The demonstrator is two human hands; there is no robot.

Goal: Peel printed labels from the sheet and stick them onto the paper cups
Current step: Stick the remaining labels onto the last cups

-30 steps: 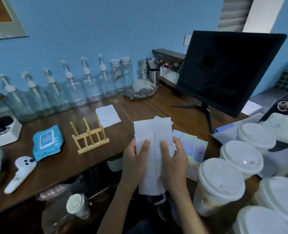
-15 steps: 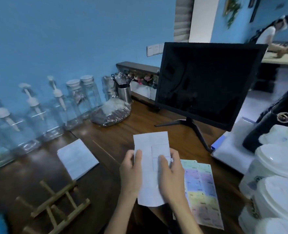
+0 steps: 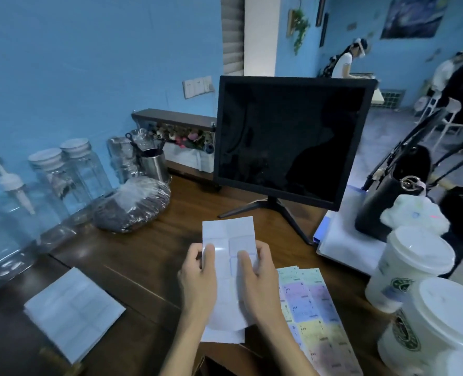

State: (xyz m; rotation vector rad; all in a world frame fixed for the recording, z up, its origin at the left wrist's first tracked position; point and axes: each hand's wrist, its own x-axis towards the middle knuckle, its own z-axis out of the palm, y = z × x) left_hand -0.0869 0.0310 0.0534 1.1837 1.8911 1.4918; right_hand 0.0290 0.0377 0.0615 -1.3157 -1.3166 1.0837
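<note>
**Two hands hold the label sheet over the desk**

The brown wooden desk (image 3: 149, 256) has bare room in the middle, between the bag of dark stuff (image 3: 132, 204) and the flat white paper (image 3: 73, 313) near the front edge. The big black screen (image 3: 292, 137) stands at the back, and its thin legs spread out on the wood just past the hands. The right side is crowded.

The white label sheet (image 3: 229, 234) is held up above the desk, in front of the screen's legs. The left hand (image 3: 197, 278) grips its left edge with the thumb on top. The right hand (image 3: 257, 272) grips its right side, thumb pressed on the front. The sheet is thin and smooth, cut into little boxes.

A colored sticker sheet (image 3: 314, 308) lies flat just right of the hands. Two white paper cups (image 3: 412, 264) with round lids stand near the right edge, close together.
</note>
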